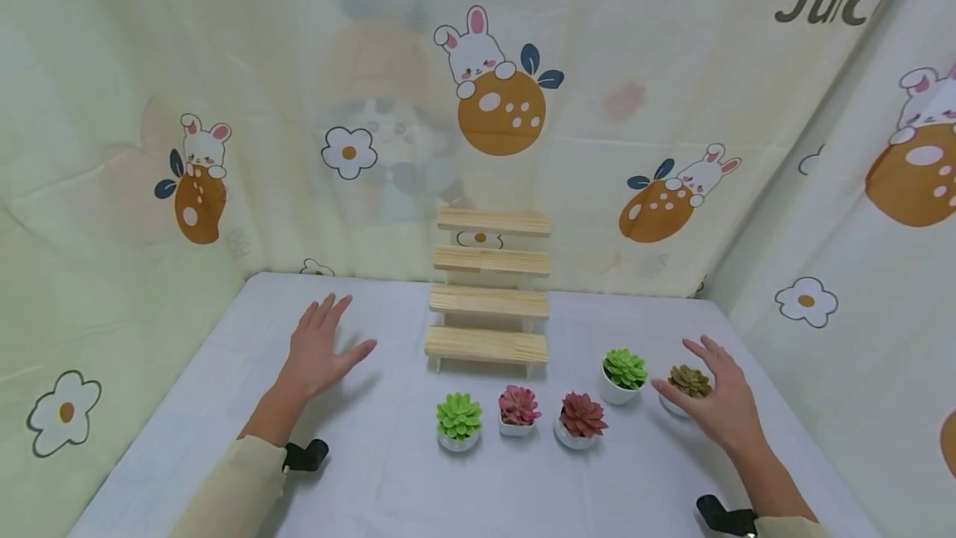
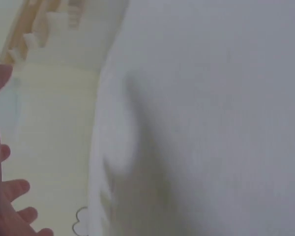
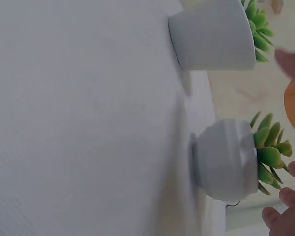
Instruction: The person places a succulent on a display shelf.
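My right hand (image 1: pixel 719 401) hovers at the far-right potted succulent (image 1: pixel 689 381), an olive-green one, with thumb and fingers spread about it. In the right wrist view, its white pot (image 3: pixel 226 160) stands on the table, with fingertips (image 3: pixel 287 196) beside the leaves; whether they touch is unclear. Just left of that plant is a bright green succulent (image 1: pixel 624 369) in a white pot. Over the table's left side, my left hand (image 1: pixel 317 355) is held with fingers extended and thumb out, holding nothing. The left wrist view shows its fingers (image 2: pixel 17 189) above the white cloth.
A four-tier wooden step rack (image 1: pixel 489 301) stands at the back centre. In front of it sit a green succulent (image 1: pixel 459 416), a pink succulent (image 1: pixel 519 406) and a dark red succulent (image 1: pixel 582 415), all in white pots. Printed curtains (image 1: pixel 403 189) enclose the white-covered table (image 1: pixel 388 480).
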A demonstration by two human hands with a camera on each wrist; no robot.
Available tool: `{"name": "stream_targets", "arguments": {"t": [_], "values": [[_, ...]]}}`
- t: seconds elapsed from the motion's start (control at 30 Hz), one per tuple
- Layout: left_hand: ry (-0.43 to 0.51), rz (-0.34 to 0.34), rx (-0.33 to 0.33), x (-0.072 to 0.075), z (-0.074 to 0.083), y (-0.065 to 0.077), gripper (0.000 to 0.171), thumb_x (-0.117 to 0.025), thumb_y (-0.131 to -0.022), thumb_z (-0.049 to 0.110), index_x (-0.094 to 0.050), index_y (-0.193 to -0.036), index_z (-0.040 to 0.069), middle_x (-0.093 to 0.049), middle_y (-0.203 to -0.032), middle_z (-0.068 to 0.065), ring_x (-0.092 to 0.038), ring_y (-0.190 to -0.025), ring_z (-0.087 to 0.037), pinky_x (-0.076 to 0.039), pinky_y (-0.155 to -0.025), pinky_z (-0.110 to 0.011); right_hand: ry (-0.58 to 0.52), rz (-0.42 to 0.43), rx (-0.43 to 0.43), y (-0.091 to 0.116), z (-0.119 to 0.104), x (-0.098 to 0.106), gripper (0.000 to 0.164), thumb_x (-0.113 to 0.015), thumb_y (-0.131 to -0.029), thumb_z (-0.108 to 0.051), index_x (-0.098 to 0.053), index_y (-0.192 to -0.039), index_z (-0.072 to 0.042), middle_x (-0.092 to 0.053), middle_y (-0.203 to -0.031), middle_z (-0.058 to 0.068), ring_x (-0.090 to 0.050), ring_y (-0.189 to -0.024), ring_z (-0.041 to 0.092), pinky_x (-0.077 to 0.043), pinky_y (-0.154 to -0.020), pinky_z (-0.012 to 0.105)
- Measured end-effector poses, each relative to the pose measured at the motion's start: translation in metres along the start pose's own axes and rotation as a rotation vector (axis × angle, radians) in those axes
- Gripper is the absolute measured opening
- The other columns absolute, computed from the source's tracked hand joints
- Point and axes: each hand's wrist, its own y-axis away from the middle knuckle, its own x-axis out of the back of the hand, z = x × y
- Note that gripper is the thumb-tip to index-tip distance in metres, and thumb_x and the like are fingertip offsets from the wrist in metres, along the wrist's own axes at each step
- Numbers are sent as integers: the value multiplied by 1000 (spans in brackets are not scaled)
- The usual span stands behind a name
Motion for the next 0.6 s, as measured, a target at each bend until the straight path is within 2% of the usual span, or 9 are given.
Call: {"name": "stream_targets", "arguments": {"t": [0.2,0.33,0.47,0.6], "values": [[319,15,109,-6,19,3,83,-70,-95,43,-31,-159,9,-31,-165,-20,-24,-154,-41,-22,-128,-62,-69,25,-122,10,-3,-9,98,-84,-82,-49,-36,-159,-10,-26,-166,26,-24,-150,53,-25,-112,80],[482,-6,194,-12,32,1,76,-68,-98,40,-33,-158,10,-35,-164,-17,-31,-152,-39,-31,-126,-57,-140,17,-231,13,-5,-12,106,-85,-81,-49,-28,-162,-13,-26,-165,28,-25,-149,53,-30,-113,78],[605,-28,249,-19,43,-2,72,-67,-99,38,-35,-157,10,-42,-160,-17,-39,-147,-40,-40,-122,-55,-228,14,-321,15,-5,-14,109,-86,-81,-46,-21,-164,-15,-24,-167,25,-25,-150,51,-30,-115,75],[664,-83,299,-29,54,-4,72,-68,-98,40,-36,-157,12,-46,-157,-16,-45,-145,-39,-45,-117,-57,-285,21,-364,17,-4,-16,110,-87,-81,-43,-20,-165,-16,-28,-167,20,-27,-151,47,-30,-120,69]]}}
